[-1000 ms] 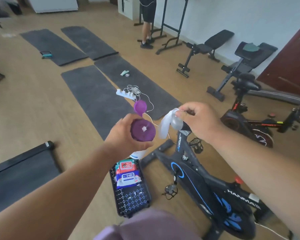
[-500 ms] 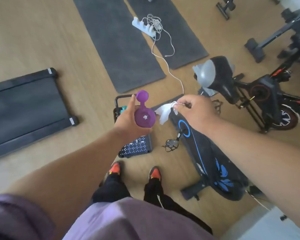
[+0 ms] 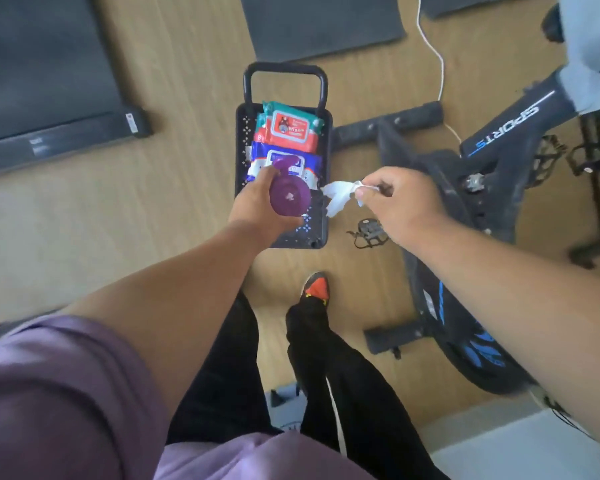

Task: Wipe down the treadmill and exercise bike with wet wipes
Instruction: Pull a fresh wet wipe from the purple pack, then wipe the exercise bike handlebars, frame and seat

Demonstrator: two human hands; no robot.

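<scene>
Wooden floor (image 3: 194, 81) under everything, seen from straight above. Upper left, the black treadmill (image 3: 49, 74), belt end and rear corner in view, well apart from both hands. Along the right, the exercise bike (image 3: 471, 188), dark frame lettered "SPORTS", blue trim on the flywheel housing lower down, front stabiliser bar near the basket. At top centre, the edge of a grey floor mat (image 3: 323, 26), with a white cable (image 3: 437, 64) trailing down past it toward the bike. In the middle, a black perforated basket (image 3: 317, 233) with an upright loop handle, standing on the floor between treadmill and bike; inside it, an orange wipes pack (image 3: 288, 129) toward the handle end and a blue wipes pack (image 3: 284, 161) just beside it. Below, black trousers and one orange-toed shoe (image 3: 316, 289).

Over the basket, left hand (image 3: 257, 206) wrapped around a purple wipes canister (image 3: 288, 197), flip lid standing open (a tuft of white at the top opening). Just to its right, right hand (image 3: 406, 206) with thumb and forefinger pinched on a crumpled white wet wipe (image 3: 340, 194), hanging between canister and bike frame, touching neither as far as visible.
</scene>
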